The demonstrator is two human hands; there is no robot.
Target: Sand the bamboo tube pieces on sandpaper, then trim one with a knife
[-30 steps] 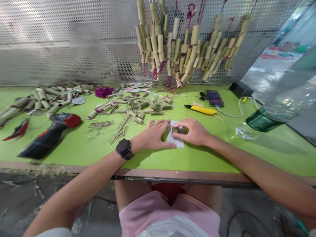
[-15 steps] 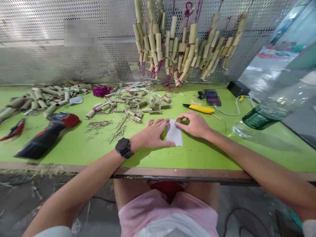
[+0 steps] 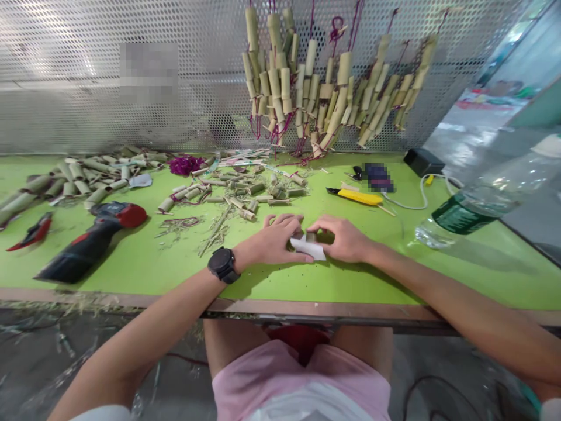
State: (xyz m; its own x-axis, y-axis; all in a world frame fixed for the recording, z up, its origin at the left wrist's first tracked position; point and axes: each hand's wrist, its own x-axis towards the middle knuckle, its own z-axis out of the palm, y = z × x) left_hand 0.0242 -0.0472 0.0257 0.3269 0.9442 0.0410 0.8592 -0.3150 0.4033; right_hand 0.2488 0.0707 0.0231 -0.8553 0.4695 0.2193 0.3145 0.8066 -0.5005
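A small white sheet of paper (image 3: 310, 248) lies on the green table in front of me, its far part lifted and folded towards me. My left hand (image 3: 280, 238), with a black watch at the wrist, holds the sheet at its left side, thumb along the near edge and fingers curved beyond it. Between the thumb and fingers of my right hand (image 3: 344, 238) is a short bamboo piece (image 3: 311, 236), pressed against the folded paper. My fingers partly cover both the bamboo piece and the paper.
Bamboo offcuts (image 3: 256, 188) lie behind my hands, with a yellow utility knife (image 3: 359, 197) to their right. A cordless drill (image 3: 94, 240) and red pruning shears (image 3: 33, 233) lie left. A plastic bottle (image 3: 475, 204) stands right. Strung bamboo tubes (image 3: 307, 88) hang on the perforated metal panel.
My right hand has drawn the bamboo piece nearer to me. The paper, flat before, has its far part folded over. The left hand keeps its hold, and the view has shifted slightly.
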